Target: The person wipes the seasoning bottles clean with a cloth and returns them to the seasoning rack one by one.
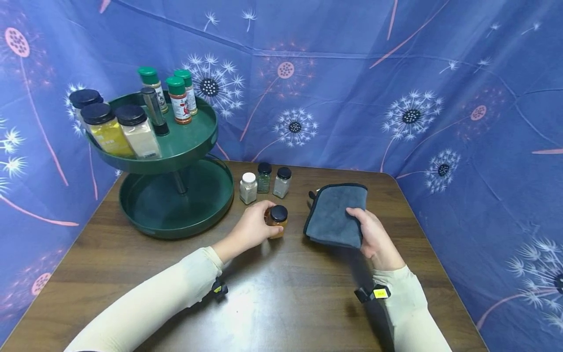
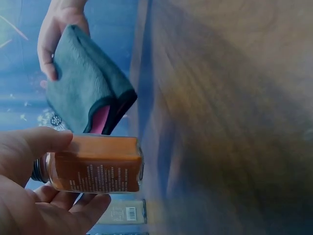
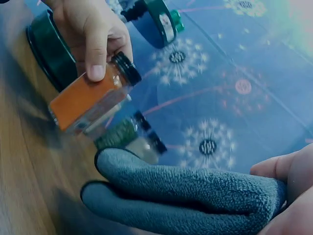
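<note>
In my left hand [image 1: 254, 226] is a square glass spice jar [image 2: 98, 164] of orange powder with a black lid, pinched between thumb and fingers. The head view shows it upright, close over the wooden table. My right hand [image 1: 376, 238] grips a folded grey-blue cloth [image 1: 336, 215] by its right edge, thumb on top. Its layers part at the fold's open side in the right wrist view. Just behind the orange jar stand three small jars: one with a white lid [image 1: 248, 188], one with green flakes [image 1: 264, 178] and one with pale contents [image 1: 282, 183].
A green two-tier turntable rack [image 1: 176, 232] stands at the left. Its upper tier carries black-lidded jars [image 1: 110, 129], green-capped shakers [image 1: 179, 102] and a dark cylinder [image 1: 154, 110]. Blue patterned fabric [image 1: 334, 88] hangs around the table [image 1: 281, 303] at the back and sides.
</note>
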### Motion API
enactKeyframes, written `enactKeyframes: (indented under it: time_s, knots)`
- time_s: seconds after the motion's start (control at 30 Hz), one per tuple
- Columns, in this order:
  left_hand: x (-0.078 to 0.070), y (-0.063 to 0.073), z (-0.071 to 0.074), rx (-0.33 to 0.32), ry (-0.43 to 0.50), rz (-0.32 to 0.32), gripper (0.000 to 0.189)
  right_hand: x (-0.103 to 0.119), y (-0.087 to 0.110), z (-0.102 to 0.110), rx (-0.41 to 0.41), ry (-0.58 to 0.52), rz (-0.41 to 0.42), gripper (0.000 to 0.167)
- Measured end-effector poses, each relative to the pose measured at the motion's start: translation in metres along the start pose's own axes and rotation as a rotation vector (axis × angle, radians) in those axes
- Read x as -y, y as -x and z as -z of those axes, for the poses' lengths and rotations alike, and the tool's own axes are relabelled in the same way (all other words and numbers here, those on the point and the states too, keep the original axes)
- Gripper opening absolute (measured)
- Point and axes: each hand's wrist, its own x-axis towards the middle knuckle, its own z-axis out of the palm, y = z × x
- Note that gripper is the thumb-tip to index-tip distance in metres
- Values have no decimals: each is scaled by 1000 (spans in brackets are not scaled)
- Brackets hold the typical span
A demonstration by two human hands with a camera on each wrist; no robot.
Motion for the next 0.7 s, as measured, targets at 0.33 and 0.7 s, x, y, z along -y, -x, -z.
enactKeyframes:
  time_s: [0.33, 0.7]
  knots:
    - [2, 29, 3, 63, 60, 6, 52, -4, 6, -31, -56, 88, 67, 18]
    - [-3, 39, 6, 60, 58, 47, 51, -7, -1, -70, -60, 248, 87, 40]
